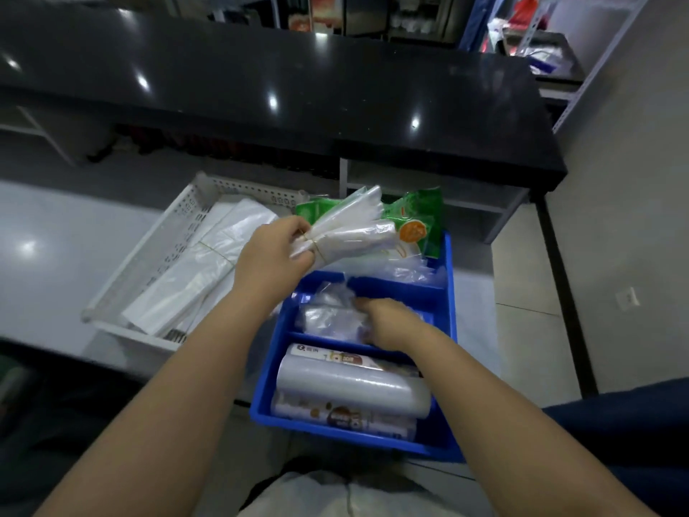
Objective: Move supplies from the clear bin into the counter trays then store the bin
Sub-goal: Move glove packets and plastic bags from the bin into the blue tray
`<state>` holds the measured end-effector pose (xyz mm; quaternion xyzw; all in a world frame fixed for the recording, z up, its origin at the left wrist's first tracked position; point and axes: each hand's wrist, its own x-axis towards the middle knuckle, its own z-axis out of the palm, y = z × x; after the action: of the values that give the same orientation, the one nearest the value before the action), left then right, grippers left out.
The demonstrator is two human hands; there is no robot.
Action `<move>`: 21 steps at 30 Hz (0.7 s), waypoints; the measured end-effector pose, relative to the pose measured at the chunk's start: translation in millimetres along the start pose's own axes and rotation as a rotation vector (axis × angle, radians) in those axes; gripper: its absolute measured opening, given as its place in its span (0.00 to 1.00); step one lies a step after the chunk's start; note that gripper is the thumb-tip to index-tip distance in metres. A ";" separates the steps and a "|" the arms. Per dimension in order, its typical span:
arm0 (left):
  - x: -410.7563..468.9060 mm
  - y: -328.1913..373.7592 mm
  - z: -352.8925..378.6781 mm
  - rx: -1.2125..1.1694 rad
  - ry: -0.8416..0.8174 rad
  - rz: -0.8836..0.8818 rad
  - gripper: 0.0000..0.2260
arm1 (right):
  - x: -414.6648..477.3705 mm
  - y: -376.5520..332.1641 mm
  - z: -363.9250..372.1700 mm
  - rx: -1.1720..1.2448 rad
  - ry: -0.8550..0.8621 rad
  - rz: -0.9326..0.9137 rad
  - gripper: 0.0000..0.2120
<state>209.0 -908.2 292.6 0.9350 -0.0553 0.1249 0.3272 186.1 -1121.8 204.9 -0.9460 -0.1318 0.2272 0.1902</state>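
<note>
Head view of two trays on a pale lower surface in front of a black counter (261,69). The left hand (274,251) is raised over the far part of the blue tray (450,278), fingers and thumb curled round the banded end of a bundle of clear bags (354,227), whose loose end fans out to the far right. The right hand (387,322) reaches into the tray's middle compartment, fingers bent down onto crumpled clear bags (328,319); whether they grip cannot be told. The near compartment holds rolls of film (350,386); the far one, green packets (421,218). To the left, touching the blue tray, a white perforated basket (179,233) holds flat white bags (208,270)
</note>
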 end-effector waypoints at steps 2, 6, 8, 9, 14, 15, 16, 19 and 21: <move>-0.8 -0.9 -6.8 0.005 0.011 -0.008 0.13 | -13.1 -5.9 -10.0 -0.001 0.075 -0.053 0.25; 3.1 1.2 -14.5 -0.009 -0.020 0.009 0.12 | -43.6 -22.9 -29.4 -0.208 0.324 -0.175 0.17; 7.2 6.7 -11.9 -0.013 -0.081 0.050 0.12 | -60.6 -29.8 -32.5 -0.292 0.414 -0.201 0.18; 8.6 10.6 -8.0 -0.018 -0.123 0.077 0.12 | -69.3 -31.9 -32.3 -0.325 0.445 -0.206 0.19; 12.1 33.8 23.2 -0.107 -0.393 0.155 0.11 | -101.5 -26.4 -31.1 -0.402 0.572 -0.157 0.25; 13.0 36.7 28.9 -0.096 -0.437 0.168 0.11 | -106.0 -23.7 -30.1 -0.420 0.574 -0.137 0.26; 14.0 38.4 34.3 -0.086 -0.479 0.178 0.11 | -110.6 -20.4 -28.6 -0.431 0.579 -0.117 0.26; 11.6 36.9 51.4 -0.058 -0.601 0.182 0.10 | -122.5 -10.6 -23.0 -0.408 0.590 -0.068 0.25; 5.7 31.3 62.4 -0.003 -0.629 0.165 0.11 | -126.6 -7.3 -18.5 -0.404 0.578 -0.041 0.23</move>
<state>221.0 -971.7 265.8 0.9197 -0.2296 -0.1441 0.2841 84.7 -1163.3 271.3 -0.9868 -0.1339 -0.0842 0.0333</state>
